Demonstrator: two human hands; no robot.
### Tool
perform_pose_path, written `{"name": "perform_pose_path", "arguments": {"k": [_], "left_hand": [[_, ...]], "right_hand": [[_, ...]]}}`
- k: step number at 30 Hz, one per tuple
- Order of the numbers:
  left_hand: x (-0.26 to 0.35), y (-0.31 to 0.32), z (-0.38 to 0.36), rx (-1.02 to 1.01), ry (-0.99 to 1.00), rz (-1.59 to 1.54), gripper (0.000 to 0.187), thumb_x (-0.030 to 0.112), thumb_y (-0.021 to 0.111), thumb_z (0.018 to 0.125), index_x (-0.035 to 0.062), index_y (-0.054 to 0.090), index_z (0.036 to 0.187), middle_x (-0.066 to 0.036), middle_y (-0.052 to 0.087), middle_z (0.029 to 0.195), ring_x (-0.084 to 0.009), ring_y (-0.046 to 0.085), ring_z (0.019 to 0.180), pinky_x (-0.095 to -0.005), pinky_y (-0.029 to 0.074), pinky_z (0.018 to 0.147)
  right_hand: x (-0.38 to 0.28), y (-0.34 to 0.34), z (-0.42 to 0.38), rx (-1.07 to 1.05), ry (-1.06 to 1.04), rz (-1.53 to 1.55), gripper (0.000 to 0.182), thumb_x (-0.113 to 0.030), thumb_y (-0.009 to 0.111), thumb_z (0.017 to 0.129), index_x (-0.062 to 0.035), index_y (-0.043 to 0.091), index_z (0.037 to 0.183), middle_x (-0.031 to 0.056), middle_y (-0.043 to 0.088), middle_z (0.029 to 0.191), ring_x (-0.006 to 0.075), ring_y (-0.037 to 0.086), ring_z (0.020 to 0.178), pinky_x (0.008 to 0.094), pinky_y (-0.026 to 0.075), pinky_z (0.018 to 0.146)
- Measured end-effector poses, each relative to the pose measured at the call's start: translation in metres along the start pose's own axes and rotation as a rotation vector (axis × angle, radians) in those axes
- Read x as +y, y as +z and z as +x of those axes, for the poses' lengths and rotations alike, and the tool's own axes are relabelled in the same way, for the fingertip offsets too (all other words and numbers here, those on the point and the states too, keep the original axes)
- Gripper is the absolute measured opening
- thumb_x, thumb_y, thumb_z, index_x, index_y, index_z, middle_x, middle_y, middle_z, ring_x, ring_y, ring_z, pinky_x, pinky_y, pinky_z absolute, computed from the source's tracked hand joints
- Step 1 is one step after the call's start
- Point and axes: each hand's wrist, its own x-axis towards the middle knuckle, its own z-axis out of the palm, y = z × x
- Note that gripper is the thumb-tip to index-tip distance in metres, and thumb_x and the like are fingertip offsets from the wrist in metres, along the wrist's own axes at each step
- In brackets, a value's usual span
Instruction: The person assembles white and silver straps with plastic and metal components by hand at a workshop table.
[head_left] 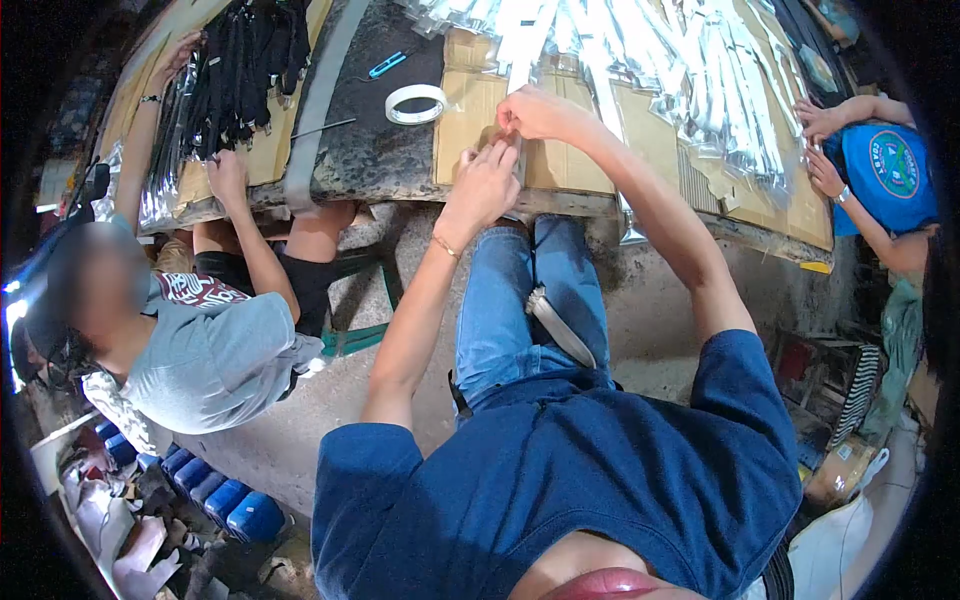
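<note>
My left hand point(487, 182) and my right hand point(545, 115) meet over the cardboard at the table's front edge. Both have their fingers closed in a pinch, the fingertips almost touching. Between and under them lies the near end of a long, narrow clear plastic sleeve point(522, 62), which runs away from me toward the pile; its contents are washed out by glare. My fingers partly cover the exact spot they grip. A roll of white tape point(416, 104) lies left of my hands, with a blue cutter point(387, 65) behind it.
A large pile of shiny plastic sleeves point(640, 50) spreads over the cardboard point(570, 150). Black straps point(250, 70) lie at left, where a person in a grey shirt point(220, 350) works. Another person's hands point(825, 120) rest at the right edge, near a blue cap point(885, 170).
</note>
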Motion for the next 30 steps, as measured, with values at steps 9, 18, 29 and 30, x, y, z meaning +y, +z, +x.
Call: {"name": "perform_pose_path", "arguments": {"k": [9, 18, 29, 30], "left_hand": [[0.005, -0.001, 0.0, 0.082, 0.03, 0.027, 0.025, 0.015, 0.055, 0.083, 0.0034, 0.05, 0.104, -0.019, 0.057, 0.115, -0.0319, 0.058, 0.106, -0.0486, 0.039, 0.087], [0.005, -0.009, 0.0, 0.114, -0.037, -0.077, 0.025, 0.008, 0.054, 0.086, 0.0008, 0.06, 0.109, -0.017, 0.055, 0.128, -0.0318, 0.053, 0.119, -0.0429, 0.041, 0.099], [-0.014, -0.045, -0.008, 0.297, -0.125, -0.044, 0.022, 0.008, 0.061, 0.085, 0.0015, 0.062, 0.107, -0.015, 0.06, 0.12, -0.0321, 0.056, 0.112, -0.0414, 0.043, 0.096], [-0.019, -0.053, -0.004, 0.351, -0.185, -0.011, 0.022, 0.008, 0.062, 0.084, 0.0016, 0.063, 0.105, -0.015, 0.06, 0.117, -0.0324, 0.056, 0.11, -0.0416, 0.044, 0.095]], "right_hand": [[-0.011, -0.002, -0.022, 0.367, 0.05, -0.118, 0.031, -0.011, 0.067, 0.078, -0.0058, 0.062, 0.108, 0.0164, 0.063, 0.105, 0.0349, 0.058, 0.105, 0.042, 0.049, 0.088], [-0.018, 0.031, -0.046, 0.484, -0.069, -0.07, 0.021, -0.001, 0.056, 0.082, 0.0001, 0.065, 0.101, 0.0126, 0.06, 0.108, 0.0325, 0.059, 0.103, 0.0395, 0.048, 0.091], [-0.028, 0.026, -0.038, 0.667, -0.036, 0.063, 0.027, -0.007, 0.059, 0.081, -0.0046, 0.067, 0.107, 0.014, 0.061, 0.113, 0.031, 0.057, 0.11, 0.0393, 0.046, 0.096], [-0.029, 0.024, -0.029, 0.668, -0.046, 0.064, 0.027, -0.007, 0.059, 0.081, -0.0046, 0.067, 0.107, 0.014, 0.061, 0.113, 0.031, 0.057, 0.11, 0.0393, 0.046, 0.096]]}}
